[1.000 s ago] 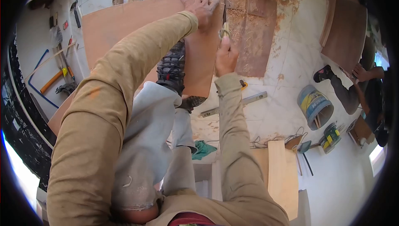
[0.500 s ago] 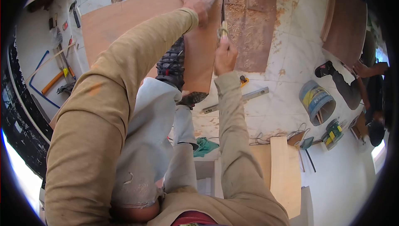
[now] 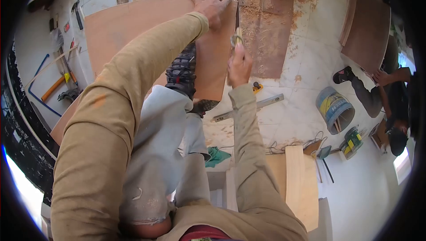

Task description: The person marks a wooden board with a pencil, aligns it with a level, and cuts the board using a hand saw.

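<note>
My left hand [image 3: 212, 9] lies flat with fingers spread on the upper right corner of a reddish-brown wooden board [image 3: 215, 59]. Along the board's right edge, my right hand [image 3: 240, 66] is wrapped round what looks like a small hand plane [image 3: 237, 37]. Its pale front end and a rounded metal part show above my fingers; the hand hides most of the rest. A dark laced shoe [image 3: 181, 70] of mine presses on the board.
Wood shavings cover dark boards [image 3: 268, 41] to the right. Nearby lie a spirit level [image 3: 248, 108], a bucket [image 3: 335, 110] and a green-and-yellow tool [image 3: 352, 142]. A hammer [image 3: 78, 15] and a blue hacksaw frame [image 3: 37, 74] lie left. Another person [image 3: 390, 90] crouches at far right.
My right hand has drawn the tool slightly back toward me along the board's edge. My left hand stays on the board, and the whole view has shifted a little.
</note>
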Available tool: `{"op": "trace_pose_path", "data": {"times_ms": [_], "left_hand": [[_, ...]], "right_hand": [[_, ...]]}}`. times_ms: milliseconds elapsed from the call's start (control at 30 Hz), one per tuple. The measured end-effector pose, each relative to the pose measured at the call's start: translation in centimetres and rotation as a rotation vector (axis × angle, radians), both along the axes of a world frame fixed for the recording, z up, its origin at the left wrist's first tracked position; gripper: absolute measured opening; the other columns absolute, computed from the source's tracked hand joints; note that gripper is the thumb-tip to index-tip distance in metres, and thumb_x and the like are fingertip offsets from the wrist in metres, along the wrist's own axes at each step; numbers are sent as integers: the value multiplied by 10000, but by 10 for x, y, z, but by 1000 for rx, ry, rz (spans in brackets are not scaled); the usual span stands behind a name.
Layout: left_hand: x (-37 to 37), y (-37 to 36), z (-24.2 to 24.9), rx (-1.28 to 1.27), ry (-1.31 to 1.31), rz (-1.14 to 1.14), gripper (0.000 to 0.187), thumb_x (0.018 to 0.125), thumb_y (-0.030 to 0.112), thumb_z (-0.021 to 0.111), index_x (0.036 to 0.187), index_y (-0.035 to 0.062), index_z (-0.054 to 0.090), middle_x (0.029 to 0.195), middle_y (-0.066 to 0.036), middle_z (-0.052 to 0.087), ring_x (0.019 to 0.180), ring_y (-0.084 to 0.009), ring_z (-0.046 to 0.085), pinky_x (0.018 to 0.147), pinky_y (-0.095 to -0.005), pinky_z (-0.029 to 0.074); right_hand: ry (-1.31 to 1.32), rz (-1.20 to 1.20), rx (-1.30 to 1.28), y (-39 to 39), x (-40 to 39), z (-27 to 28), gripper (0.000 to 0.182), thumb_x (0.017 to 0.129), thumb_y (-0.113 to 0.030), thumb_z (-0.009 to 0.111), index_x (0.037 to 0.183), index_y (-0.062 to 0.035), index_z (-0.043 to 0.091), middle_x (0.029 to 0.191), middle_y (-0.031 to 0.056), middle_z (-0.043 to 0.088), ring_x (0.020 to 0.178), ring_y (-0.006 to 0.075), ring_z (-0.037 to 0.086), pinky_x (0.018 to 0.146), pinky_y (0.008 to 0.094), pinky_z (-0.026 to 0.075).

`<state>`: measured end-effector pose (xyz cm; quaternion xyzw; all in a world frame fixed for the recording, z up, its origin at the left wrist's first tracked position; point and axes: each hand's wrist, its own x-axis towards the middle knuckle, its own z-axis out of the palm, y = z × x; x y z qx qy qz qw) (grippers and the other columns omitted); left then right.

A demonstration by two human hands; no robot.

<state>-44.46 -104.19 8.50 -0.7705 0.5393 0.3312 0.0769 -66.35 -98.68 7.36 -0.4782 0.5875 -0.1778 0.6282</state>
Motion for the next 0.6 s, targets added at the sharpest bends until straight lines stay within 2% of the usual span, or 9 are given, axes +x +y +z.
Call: {"op": "trace_pose_path", "data": {"times_ms": [67, 133, 233, 267, 333, 467, 533, 600], "left_hand": [[7, 1, -4, -8, 13, -43, 1271, 503, 219, 960, 1576, 227, 279, 1499, -104, 440, 1432, -386, 381, 1126, -842, 169], [13, 3, -13, -60, 11, -106, 1273, 500, 259, 963, 1576, 212, 283, 1494, -112, 445, 1428, -387, 388, 1137, -777, 222], [24, 5, -22, -78, 67, -179, 1273, 506, 338, 959, 1576, 193, 284, 1495, -117, 448, 1424, -380, 400, 1109, -687, 303], [28, 3, -24, -80, 89, -195, 1274, 510, 367, 957, 1576, 187, 284, 1497, -117, 448, 1423, -376, 405, 1092, -658, 330], [33, 0, -32, -77, 98, -170, 1213, 555, 405, 929, 1567, 160, 305, 1487, -128, 465, 1422, -367, 413, 1064, -631, 344], [38, -12, -38, 7, 135, -107, 1106, 618, 460, 882, 1527, 92, 370, 1483, -152, 488, 1421, -365, 424, 1065, -613, 334], [39, -10, -43, -22, 148, -86, 1041, 649, 478, 861, 1501, 87, 410, 1485, -155, 499, 1420, -365, 429, 1062, -615, 330], [40, -14, -42, -25, 149, -74, 996, 671, 495, 847, 1486, 94, 437, 1489, -155, 505, 1418, -362, 433, 1062, -615, 326]], "right_hand": [[-27, -49, 95, 49, -38, 63, 367, 1083, -352, 490, 917, -54, 626, 598, -42, 440, 467, 56, 398, 418, 257, 296], [23, -44, 60, 58, -43, 81, 377, 1080, -328, 486, 988, -8, 662, 635, 3, 498, 538, 99, 438, 495, 309, 350], [161, 93, -115, 22, -15, 44, 397, 1070, -294, 489, 1082, 49, 688, 716, 137, 617, 659, 210, 536, 639, 412, 457], [171, 120, -106, -8, 9, 17, 405, 1067, -306, 489, 1084, 48, 687, 729, 184, 634, 655, 233, 549, 649, 424, 466], [141, 93, -211, -54, 53, -8, 421, 1063, -329, 491, 1066, 47, 681, 716, 213, 588, 645, 256, 526, 659, 417, 468], [68, 61, -132, -17, 21, -13, 417, 1067, -325, 491, 1094, 44, 683, 735, 173, 605, 667, 222, 522, 662, 412, 465], [53, -7, -36, 40, -25, 48, 379, 1072, -316, 500, 997, 16, 668, 705, 54, 528, 630, 120, 453, 587, 323, 380], [44, -41, -56, 56, -35, 81, 363, 1074, -312, 501, 988, 2, 661, 709, 23, 513, 633, 88, 445, 574, 288, 361]]}}
